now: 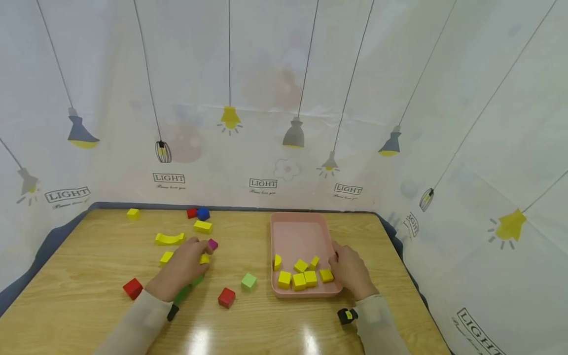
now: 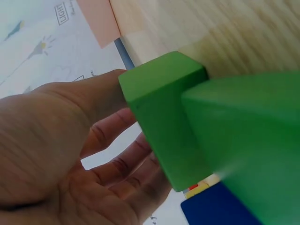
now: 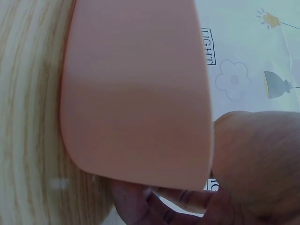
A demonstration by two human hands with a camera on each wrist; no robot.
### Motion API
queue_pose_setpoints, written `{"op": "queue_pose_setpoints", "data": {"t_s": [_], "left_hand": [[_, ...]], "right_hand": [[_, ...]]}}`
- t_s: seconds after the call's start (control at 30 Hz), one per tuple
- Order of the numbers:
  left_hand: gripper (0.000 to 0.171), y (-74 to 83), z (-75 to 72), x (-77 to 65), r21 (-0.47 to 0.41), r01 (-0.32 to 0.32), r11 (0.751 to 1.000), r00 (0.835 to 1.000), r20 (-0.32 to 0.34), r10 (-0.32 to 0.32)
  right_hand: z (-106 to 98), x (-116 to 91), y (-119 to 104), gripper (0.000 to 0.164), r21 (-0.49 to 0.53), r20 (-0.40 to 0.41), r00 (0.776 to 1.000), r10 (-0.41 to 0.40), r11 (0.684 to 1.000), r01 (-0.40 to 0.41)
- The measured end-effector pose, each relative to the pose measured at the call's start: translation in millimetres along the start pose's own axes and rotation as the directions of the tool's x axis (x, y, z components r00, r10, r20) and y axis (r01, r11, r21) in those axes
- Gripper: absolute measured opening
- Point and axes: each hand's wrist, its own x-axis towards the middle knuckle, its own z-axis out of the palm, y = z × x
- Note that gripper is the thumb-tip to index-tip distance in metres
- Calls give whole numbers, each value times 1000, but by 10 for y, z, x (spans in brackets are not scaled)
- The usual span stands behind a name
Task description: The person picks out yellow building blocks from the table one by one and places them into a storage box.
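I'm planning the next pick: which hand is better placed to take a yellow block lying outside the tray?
Probably the left hand: several loose yellow blocks lie close around it. The right hand is farther from them and appears to grip the right side of the pink tray.

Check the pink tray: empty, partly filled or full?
Partly filled: yellow blocks sit in the pink tray; its far end is bare.

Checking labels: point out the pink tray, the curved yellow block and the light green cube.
Pink tray (image 1: 299, 236), head view: bare floor.
Curved yellow block (image 1: 170, 240), head view: its middle.
Light green cube (image 1: 249, 282), head view: visible middle.
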Motion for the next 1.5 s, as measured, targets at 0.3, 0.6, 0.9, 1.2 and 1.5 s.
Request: {"op": "queue_pose_setpoints", "data": {"t_s": [0.3,0.6,0.9,1.2,1.5], "left_hand": [[17,-11,11,25,1,14,1000,1000,18,-14],[17,23,24,41,-1,8,1000,1000,8,-8],[19,95,52,31,7,-16,1000,999,-31,16],[21,232,117,76,-23,-84,996,995,-46,83],[22,485,177,132,-32,-108,994,993,-48,107]], "right_hand": [[19,8,11,60,6,0,1000,5,1000,-5],[7,8,-1,60,16,8,1000,18,1000,-18],[14,26,13,60,19,3,1000,6,1000,-6],[10,28,28,60,15,5,1000,6,1000,-6],[15,19,18,60,21,4,1000,8,1000,-8]]}}
